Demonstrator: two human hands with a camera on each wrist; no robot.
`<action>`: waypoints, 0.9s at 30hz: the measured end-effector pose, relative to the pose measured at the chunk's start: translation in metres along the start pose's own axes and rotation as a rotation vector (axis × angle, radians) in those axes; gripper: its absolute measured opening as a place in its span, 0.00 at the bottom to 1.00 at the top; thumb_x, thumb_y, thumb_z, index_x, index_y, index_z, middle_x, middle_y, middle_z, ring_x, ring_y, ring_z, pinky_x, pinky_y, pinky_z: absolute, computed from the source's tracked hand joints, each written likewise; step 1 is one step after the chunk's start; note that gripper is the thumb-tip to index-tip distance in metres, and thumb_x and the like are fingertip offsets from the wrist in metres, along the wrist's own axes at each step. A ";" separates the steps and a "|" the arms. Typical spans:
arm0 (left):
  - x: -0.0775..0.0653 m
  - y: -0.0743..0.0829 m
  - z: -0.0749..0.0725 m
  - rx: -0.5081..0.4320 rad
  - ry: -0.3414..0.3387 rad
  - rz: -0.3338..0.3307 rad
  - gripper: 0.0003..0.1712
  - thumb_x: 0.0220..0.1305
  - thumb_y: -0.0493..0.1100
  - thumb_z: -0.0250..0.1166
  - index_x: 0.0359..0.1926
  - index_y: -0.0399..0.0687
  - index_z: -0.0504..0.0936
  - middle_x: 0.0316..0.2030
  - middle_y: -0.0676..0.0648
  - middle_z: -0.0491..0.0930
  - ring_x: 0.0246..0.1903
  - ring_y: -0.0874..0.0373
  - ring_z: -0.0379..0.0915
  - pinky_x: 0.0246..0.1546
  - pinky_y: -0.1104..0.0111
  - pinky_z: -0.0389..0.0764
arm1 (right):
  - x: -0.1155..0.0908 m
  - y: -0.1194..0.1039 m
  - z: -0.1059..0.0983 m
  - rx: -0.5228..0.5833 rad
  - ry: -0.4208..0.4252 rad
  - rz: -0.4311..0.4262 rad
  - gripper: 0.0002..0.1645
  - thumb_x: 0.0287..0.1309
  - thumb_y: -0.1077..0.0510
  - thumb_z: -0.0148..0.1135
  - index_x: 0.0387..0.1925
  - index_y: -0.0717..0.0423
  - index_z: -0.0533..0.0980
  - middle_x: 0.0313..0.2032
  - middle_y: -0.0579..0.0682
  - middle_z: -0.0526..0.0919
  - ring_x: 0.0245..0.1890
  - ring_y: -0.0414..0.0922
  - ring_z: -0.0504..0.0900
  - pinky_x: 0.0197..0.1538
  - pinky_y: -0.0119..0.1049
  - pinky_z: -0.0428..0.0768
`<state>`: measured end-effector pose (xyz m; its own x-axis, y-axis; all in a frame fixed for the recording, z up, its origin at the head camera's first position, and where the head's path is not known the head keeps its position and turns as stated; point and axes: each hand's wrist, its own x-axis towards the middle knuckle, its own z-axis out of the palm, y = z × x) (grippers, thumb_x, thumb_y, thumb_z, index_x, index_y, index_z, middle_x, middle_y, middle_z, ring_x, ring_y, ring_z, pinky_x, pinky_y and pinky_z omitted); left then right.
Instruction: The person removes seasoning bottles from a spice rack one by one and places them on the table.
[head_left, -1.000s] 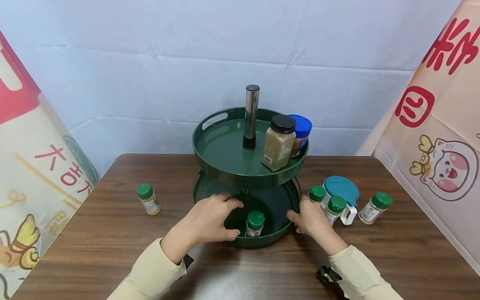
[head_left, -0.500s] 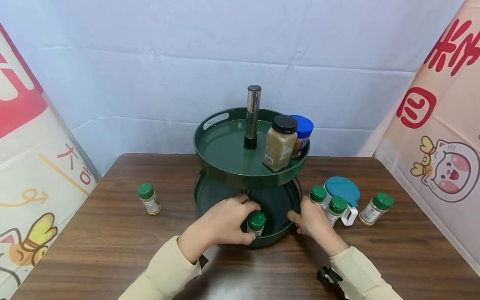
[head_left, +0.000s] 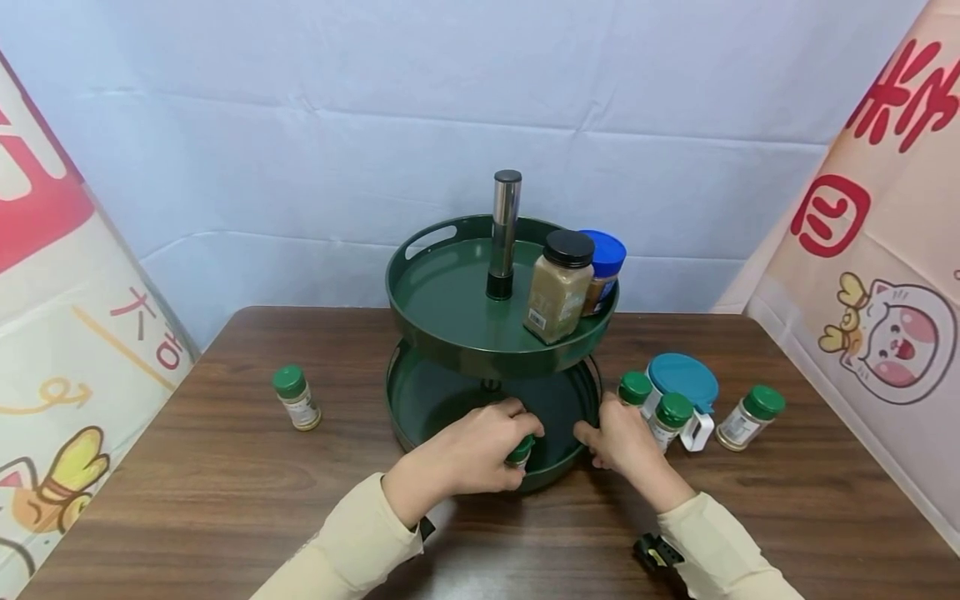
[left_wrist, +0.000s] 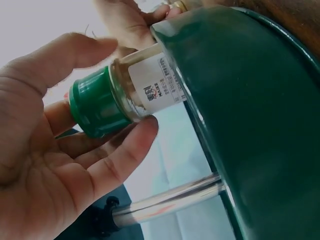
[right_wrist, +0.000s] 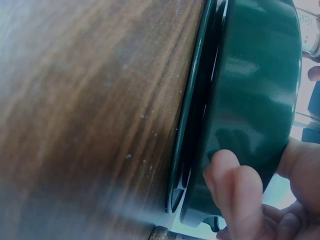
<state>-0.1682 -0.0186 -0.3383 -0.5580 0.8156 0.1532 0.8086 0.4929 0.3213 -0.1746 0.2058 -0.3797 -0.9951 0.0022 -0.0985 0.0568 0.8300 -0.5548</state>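
Observation:
My left hand (head_left: 468,457) reaches into the lower tray (head_left: 423,396) of a dark green two-tier turntable, its fingers and thumb curled round a small spice jar. In the left wrist view the spice jar (left_wrist: 152,82) shows a green lid and a white label, with one fingertip at its neck; the tray wall hides its base. My right hand (head_left: 624,437) grips the lower tray's right rim. In the right wrist view its fingers (right_wrist: 245,195) lie along the outside of the green wall. Most of the jar is behind the left hand in the head view.
A black-lidded jar (head_left: 558,287) and a blue-lidded jar (head_left: 603,267) stand on the upper tray (head_left: 450,292). Right of the turntable are a teal-lidded container (head_left: 684,382) and several green-lidded spice jars (head_left: 750,415). Another spice jar (head_left: 297,398) stands at the left.
My left hand has moved right, from beside the spice jar to round it, and the jar has shifted slightly right. My right hand stays on the rim.

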 end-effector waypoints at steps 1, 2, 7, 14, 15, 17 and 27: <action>0.001 0.000 0.001 0.014 0.003 0.007 0.20 0.51 0.37 0.68 0.47 0.44 0.78 0.39 0.48 0.74 0.32 0.63 0.69 0.31 0.79 0.70 | 0.000 0.000 0.000 0.000 0.000 -0.003 0.25 0.53 0.58 0.56 0.45 0.76 0.64 0.12 0.51 0.74 0.11 0.42 0.75 0.18 0.36 0.72; 0.001 0.000 0.001 0.029 0.005 0.014 0.19 0.51 0.37 0.68 0.46 0.44 0.78 0.38 0.48 0.74 0.32 0.63 0.69 0.32 0.79 0.70 | 0.000 0.000 0.000 -0.001 0.002 -0.005 0.25 0.53 0.58 0.56 0.44 0.76 0.64 0.12 0.51 0.74 0.11 0.42 0.75 0.18 0.36 0.72; 0.004 0.000 0.001 0.063 0.007 0.025 0.17 0.50 0.36 0.68 0.43 0.43 0.79 0.35 0.48 0.75 0.31 0.63 0.70 0.31 0.78 0.71 | 0.000 0.000 0.000 0.000 0.004 -0.011 0.24 0.53 0.58 0.56 0.43 0.76 0.65 0.12 0.51 0.73 0.11 0.42 0.75 0.18 0.36 0.72; 0.003 0.000 -0.003 0.050 -0.019 0.014 0.16 0.51 0.37 0.68 0.43 0.45 0.78 0.36 0.49 0.75 0.30 0.64 0.69 0.30 0.79 0.70 | 0.001 0.000 0.001 -0.001 -0.002 -0.004 0.26 0.53 0.58 0.55 0.46 0.76 0.63 0.12 0.51 0.74 0.11 0.42 0.75 0.18 0.36 0.72; 0.003 0.000 -0.005 0.043 -0.019 0.015 0.16 0.51 0.37 0.68 0.43 0.45 0.78 0.36 0.49 0.75 0.30 0.64 0.69 0.30 0.79 0.70 | 0.001 0.000 0.001 -0.001 -0.003 -0.003 0.26 0.53 0.58 0.55 0.46 0.77 0.63 0.12 0.51 0.74 0.11 0.42 0.75 0.18 0.36 0.72; 0.001 0.000 -0.009 0.029 -0.011 0.021 0.16 0.51 0.36 0.67 0.43 0.44 0.78 0.36 0.48 0.75 0.30 0.64 0.69 0.30 0.78 0.70 | 0.001 0.000 0.001 -0.002 -0.007 0.000 0.27 0.53 0.58 0.55 0.47 0.77 0.63 0.12 0.51 0.74 0.11 0.42 0.75 0.18 0.36 0.72; -0.005 0.004 -0.029 0.000 0.084 0.076 0.15 0.50 0.33 0.64 0.43 0.42 0.78 0.35 0.47 0.75 0.27 0.61 0.67 0.29 0.76 0.71 | 0.002 0.001 0.001 0.004 -0.008 -0.006 0.28 0.53 0.57 0.55 0.48 0.77 0.63 0.12 0.51 0.73 0.11 0.42 0.75 0.18 0.36 0.71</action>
<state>-0.1676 -0.0291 -0.3107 -0.5088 0.8224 0.2546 0.8492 0.4309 0.3054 -0.1761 0.2062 -0.3810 -0.9948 -0.0070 -0.1015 0.0512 0.8278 -0.5587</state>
